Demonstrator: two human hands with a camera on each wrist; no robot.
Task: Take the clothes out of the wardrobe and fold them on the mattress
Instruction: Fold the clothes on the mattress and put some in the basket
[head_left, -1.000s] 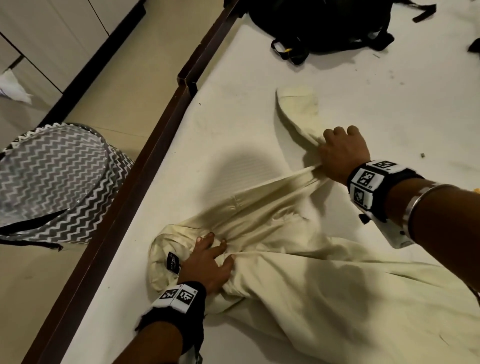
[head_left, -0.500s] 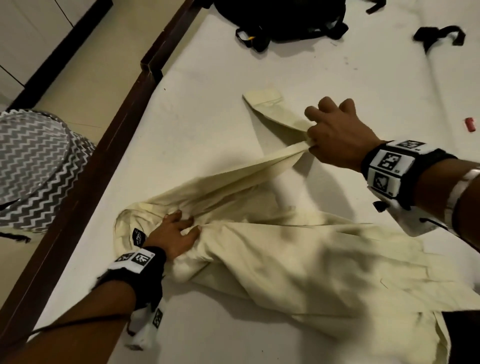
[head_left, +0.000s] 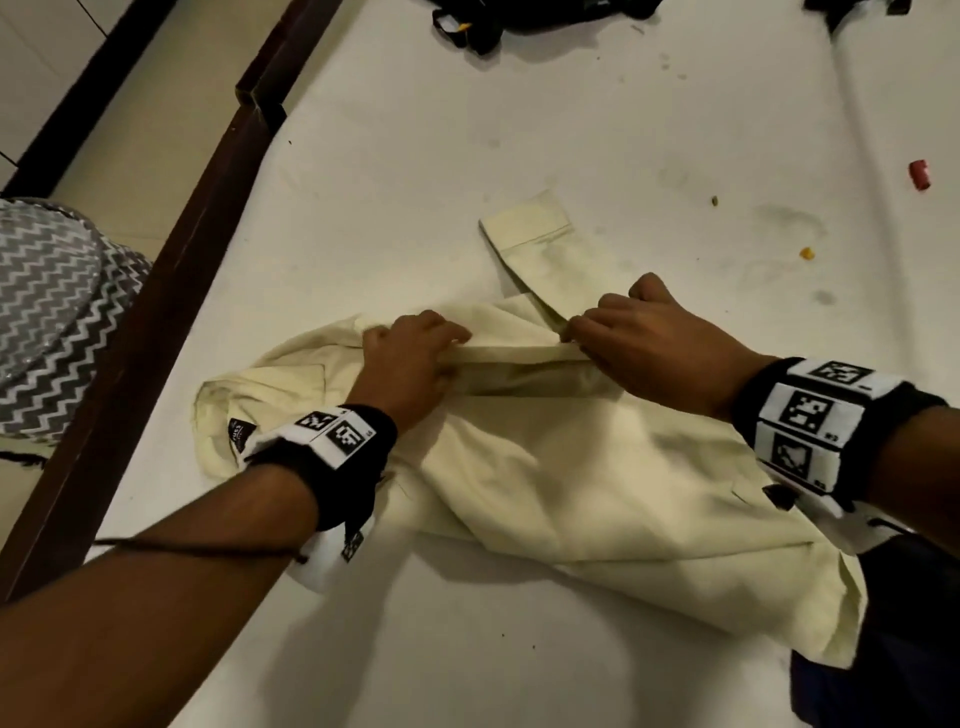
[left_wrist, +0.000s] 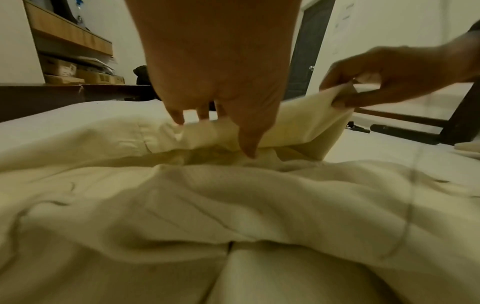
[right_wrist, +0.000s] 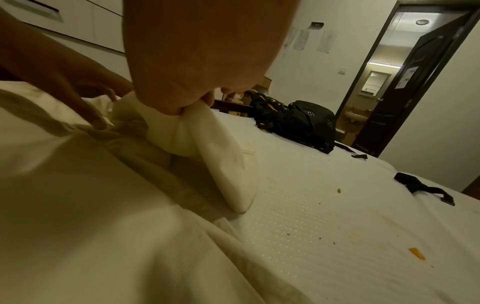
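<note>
A cream long-sleeved shirt (head_left: 597, 478) lies crumpled on the white mattress (head_left: 415, 156), its collar with a dark label toward the left. My left hand (head_left: 415, 353) pinches the sleeve near the shoulder, fingers and thumb curled round a fold of cloth (left_wrist: 215, 131). Farther along, my right hand (head_left: 639, 338) grips the same sleeve, bunched in its fist (right_wrist: 182, 115). Between the two hands the sleeve is stretched into a straight band. Its cuff (head_left: 530, 223) lies flat beyond the right hand.
A black backpack (head_left: 545, 21) lies at the mattress's far edge, a black strap (right_wrist: 420, 189) to its right. Small red (head_left: 919, 174) and orange (head_left: 806, 253) bits dot the right side. The dark wooden bed frame (head_left: 171, 291) runs along the left, with a zigzag-patterned basket (head_left: 52, 322) beyond it.
My left hand has left the collar and moved right to take hold of the sleeve. My right hand has drawn the sleeve back toward the shirt's body.
</note>
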